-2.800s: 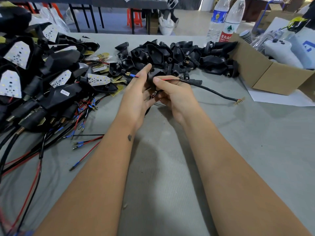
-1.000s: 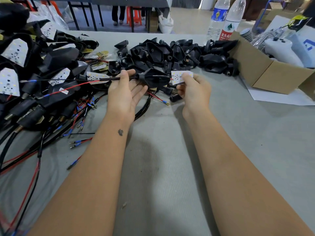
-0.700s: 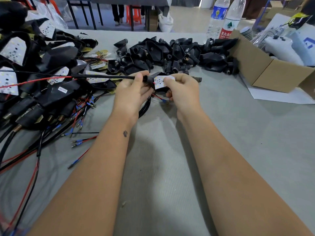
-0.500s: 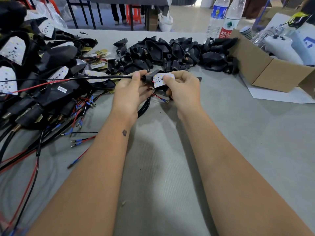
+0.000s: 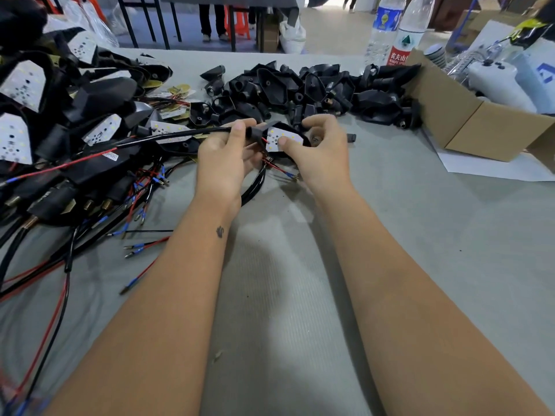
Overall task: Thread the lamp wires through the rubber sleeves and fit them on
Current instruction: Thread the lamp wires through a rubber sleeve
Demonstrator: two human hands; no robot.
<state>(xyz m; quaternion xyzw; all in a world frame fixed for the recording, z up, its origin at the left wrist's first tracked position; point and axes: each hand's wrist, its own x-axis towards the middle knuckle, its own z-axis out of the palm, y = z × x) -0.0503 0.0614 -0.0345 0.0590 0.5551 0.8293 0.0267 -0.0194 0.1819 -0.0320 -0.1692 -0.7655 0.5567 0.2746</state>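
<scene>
My left hand (image 5: 225, 157) grips the neck of a black rubber sleeve (image 5: 255, 134) where a black cable (image 5: 168, 138) comes out toward the left. My right hand (image 5: 318, 151) holds the wide end of the same sleeve, thumb pressing on the white LED lamp board (image 5: 282, 139) seated in it. Short red wires run from the board into the neck. Below my hands a second cable (image 5: 255, 187) curves on the table, with red wire ends beside it.
A heap of empty black rubber sleeves (image 5: 306, 88) lies behind my hands. Finished lamps with cables (image 5: 60, 139) are piled at left. A cardboard box (image 5: 468, 124) sits at right, with two water bottles (image 5: 393, 34) beyond. Grey table (image 5: 300, 295) spreads in front.
The cable was pulled leftward through the sleeve, and the white lamp board went from outside the sleeve's wide end into it. My right thumb now presses on the board.
</scene>
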